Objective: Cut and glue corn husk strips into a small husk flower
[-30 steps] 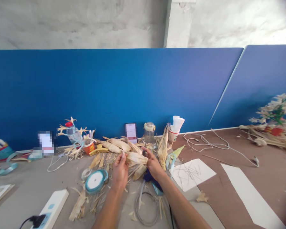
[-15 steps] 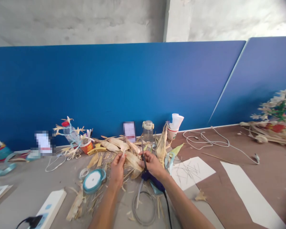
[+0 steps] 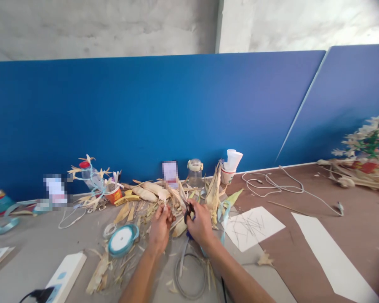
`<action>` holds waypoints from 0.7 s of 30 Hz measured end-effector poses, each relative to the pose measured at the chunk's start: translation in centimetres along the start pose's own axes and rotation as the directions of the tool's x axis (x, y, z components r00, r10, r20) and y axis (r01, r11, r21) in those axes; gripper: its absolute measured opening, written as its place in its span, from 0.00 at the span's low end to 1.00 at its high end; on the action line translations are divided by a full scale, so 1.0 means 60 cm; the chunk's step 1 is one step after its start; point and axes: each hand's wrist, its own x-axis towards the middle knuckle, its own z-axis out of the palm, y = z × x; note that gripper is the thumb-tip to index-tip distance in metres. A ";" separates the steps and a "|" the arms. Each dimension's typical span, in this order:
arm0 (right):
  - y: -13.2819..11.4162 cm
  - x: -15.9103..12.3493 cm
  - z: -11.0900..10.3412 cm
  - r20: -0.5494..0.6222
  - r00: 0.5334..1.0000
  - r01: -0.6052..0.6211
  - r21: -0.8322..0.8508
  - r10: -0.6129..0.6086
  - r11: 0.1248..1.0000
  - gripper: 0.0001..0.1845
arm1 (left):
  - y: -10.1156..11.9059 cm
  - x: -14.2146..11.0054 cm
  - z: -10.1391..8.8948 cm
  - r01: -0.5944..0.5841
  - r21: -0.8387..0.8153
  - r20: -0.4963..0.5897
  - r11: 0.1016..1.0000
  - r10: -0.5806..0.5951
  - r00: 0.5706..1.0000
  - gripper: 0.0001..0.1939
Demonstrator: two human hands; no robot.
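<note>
My left hand is closed, pinching a small pale piece of dried corn husk above the table. My right hand is closed round black-handled scissors, whose blades point up and left toward the husk piece. The two hands are close together over a heap of dried corn husks. A dark blue tool lies mostly hidden under my right wrist.
A roll of teal ribbon lies left of my hands, a grey coiled cable below them. Cups, a glass jar and a bottle stand along the blue partition. White paper sheets and a white cord lie right.
The large husk my hands held has gone down to the heap. My left hand now pinches only a small piece, and my right hand has raised the scissors toward it.
</note>
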 end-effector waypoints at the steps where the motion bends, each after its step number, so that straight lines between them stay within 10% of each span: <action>1: -0.004 -0.002 0.002 0.005 1.000 -0.021 0.014 0.021 1.000 0.20 | -0.002 -0.002 0.002 0.004 -0.005 0.007 1.000 -0.004 1.000 0.13; 21: -0.022 -0.016 0.016 0.173 0.984 -0.029 0.353 -0.035 0.935 0.25 | -0.023 -0.003 0.001 0.036 0.190 -0.002 0.981 -0.036 0.999 0.14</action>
